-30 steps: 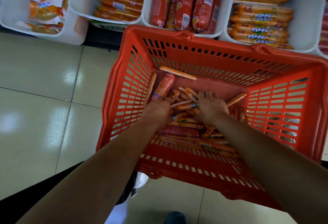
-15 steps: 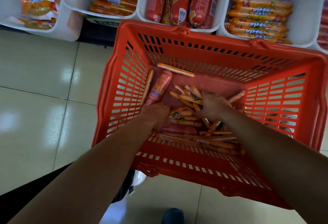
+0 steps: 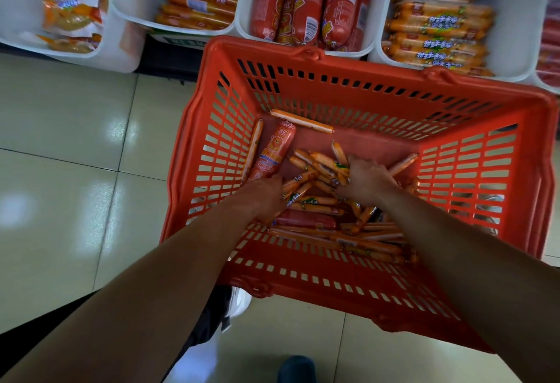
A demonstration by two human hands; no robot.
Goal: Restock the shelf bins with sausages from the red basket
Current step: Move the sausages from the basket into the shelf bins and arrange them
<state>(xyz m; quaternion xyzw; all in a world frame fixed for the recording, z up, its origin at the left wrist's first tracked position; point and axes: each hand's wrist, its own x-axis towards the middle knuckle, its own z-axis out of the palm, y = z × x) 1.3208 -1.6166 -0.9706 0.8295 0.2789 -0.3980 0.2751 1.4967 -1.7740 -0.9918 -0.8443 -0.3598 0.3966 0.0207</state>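
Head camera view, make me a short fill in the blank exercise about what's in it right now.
The basket is coloured ____. The shelf bins are coloured ____. Counting left hand and right hand, the number of hands among the basket's small sausages is ____.
Missing words: red; white; two.

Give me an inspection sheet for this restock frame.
Surface: glossy tiled floor; what the red basket rests on is hidden.
Job's things: small sausages piled in the basket, a large red sausage by its left wall; white shelf bins beyond it already hold stock.
Clutter: bagged snacks in the leftmost bin.
Grippers: left hand and right hand both down in the pile; grip hidden.
Cables: nothing seen.
Surroundings: white shoe below the basket's near corner.
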